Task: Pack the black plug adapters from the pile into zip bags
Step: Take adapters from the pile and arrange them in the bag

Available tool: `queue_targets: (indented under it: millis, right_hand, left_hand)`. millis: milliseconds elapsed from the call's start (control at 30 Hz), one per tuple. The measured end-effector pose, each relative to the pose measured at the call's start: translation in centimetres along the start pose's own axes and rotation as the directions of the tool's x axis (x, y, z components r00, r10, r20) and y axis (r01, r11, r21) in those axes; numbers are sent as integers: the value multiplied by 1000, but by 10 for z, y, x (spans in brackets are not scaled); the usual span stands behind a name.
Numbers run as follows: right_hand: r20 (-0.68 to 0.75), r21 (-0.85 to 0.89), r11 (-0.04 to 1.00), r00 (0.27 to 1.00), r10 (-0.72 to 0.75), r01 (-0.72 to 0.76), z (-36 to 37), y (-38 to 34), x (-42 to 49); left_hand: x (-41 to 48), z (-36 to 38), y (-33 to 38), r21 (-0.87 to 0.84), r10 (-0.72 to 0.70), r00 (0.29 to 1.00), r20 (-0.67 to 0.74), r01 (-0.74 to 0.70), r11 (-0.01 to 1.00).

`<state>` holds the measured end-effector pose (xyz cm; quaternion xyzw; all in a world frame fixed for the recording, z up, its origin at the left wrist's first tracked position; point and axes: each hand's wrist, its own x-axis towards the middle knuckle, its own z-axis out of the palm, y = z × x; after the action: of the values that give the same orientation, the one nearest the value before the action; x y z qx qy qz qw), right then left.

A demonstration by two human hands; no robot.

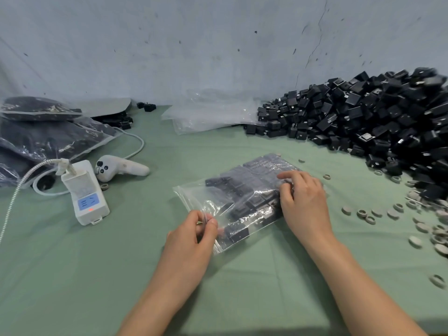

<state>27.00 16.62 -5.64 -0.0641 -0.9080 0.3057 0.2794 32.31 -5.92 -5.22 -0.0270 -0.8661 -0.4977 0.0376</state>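
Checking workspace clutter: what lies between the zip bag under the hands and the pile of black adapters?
In the head view, green cloth with a few small grey rings separates the zip bag from the pile.

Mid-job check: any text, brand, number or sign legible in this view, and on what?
No text is legible.
White box: blue panel with pale marks, too blurred to read.
Pile of black plug adapters: pale labels, too small to read.
White controller: button marks, too small to read.
Zip bag: no print seen.
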Motion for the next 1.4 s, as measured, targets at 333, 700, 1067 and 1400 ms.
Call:
queue_targets:
  millis: [333,700,1067,1400]
  right_hand:
    - [-6,-4,1000,1000,2,-2,1,0,0]
    - [13,-33,999,1000,-19,20,2,0,0]
    - [133,-95,983,981,-145,158,5,-4,-2]
    - [158,-126,975,974,-165,185,7,-7,-2]
  left_hand:
    - [0,1,0,-74,11,999,49,-8,997]
    - [3,2,6,-75,14,996,83,-8,997]
    - [5,9,11,-124,42,985,167,-21,992]
    - [7,10,10,-177,39,981,189,-5,984]
